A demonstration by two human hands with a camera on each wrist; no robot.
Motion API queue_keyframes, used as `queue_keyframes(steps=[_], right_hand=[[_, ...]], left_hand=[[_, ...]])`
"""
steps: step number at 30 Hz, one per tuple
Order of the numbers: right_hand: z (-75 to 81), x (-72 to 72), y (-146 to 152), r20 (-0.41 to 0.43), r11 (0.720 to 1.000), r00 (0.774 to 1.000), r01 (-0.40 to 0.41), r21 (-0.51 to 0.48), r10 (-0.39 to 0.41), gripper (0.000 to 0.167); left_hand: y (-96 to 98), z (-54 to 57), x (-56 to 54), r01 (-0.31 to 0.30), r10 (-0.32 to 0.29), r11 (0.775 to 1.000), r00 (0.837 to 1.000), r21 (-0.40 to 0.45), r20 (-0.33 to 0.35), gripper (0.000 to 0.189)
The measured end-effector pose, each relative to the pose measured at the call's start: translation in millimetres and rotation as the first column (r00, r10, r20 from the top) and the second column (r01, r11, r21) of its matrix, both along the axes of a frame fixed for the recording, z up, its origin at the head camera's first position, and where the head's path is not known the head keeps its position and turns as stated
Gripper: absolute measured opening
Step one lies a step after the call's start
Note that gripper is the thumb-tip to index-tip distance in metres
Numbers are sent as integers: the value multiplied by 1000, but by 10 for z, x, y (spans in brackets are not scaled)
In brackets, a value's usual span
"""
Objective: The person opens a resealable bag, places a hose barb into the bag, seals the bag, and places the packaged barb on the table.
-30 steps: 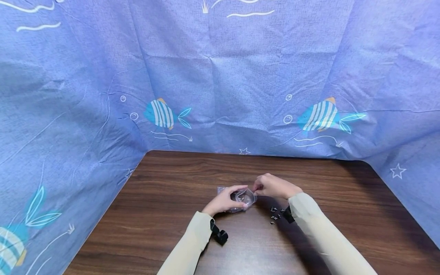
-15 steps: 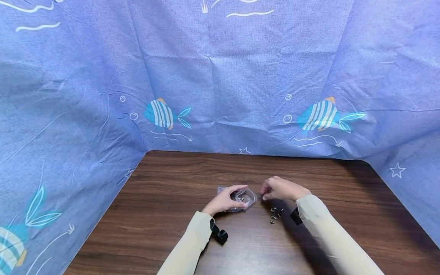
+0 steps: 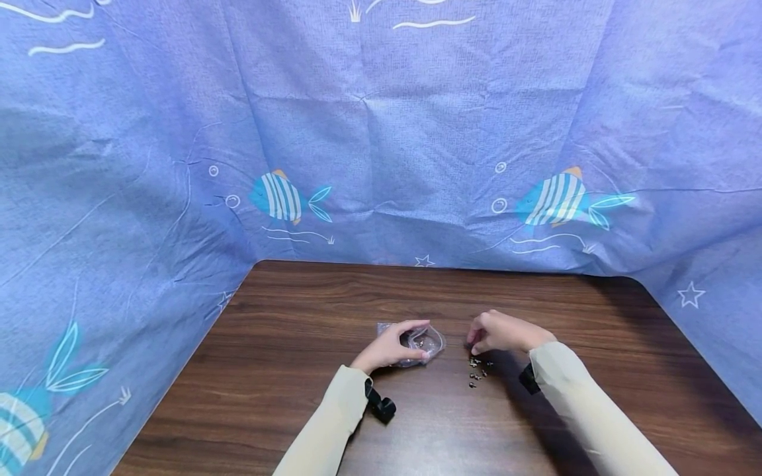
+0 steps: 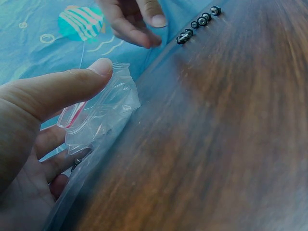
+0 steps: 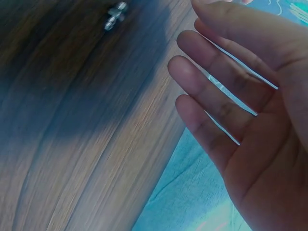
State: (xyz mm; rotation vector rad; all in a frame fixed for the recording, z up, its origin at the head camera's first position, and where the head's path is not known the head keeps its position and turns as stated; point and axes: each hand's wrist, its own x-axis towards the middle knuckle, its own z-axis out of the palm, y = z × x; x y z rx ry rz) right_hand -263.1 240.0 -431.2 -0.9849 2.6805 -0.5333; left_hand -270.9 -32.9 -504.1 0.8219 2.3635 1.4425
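Note:
My left hand [image 3: 383, 349] holds a clear plastic zip bag [image 4: 118, 94] on the table. Its thumb and fingers curve round the bag, spreading the mouth, which faces right. A red-edged strip shows along the opening in the left wrist view, and a few small metal bits lie inside. My right hand [image 3: 506, 330] hovers just behind several small shiny metal screws [image 3: 474, 375] on the wood. Its fingers are loosely bent, with nothing seen between them in the right wrist view. A screw [image 5: 115, 15] lies apart from the fingertips there.
The dark wooden table [image 3: 297, 396] carries the bag and the loose screws. A blue fish-print cloth [image 3: 417, 132] hangs around its back and sides. Each wrist wears a black camera strap; the left camera [image 3: 383, 410] sits close above the table.
My right hand has moved from the bag's mouth rightward and toward the loose screws, its fingers loosening. The left hand and the bag have stayed in place.

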Motion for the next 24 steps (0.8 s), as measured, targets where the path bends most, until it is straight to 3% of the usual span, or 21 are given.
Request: queue_keyframes(steps=[12, 24], right_hand=[[-29, 109, 145, 94, 999, 995, 43, -3, -43, 16], [-68, 194, 200, 104, 998, 993, 61, 1, -61, 18]], left_hand=[[-10, -9, 5, 10, -11, 999, 1000, 37, 18, 65], [-5, -2, 8, 1, -1, 1000, 1000, -2, -4, 66]])
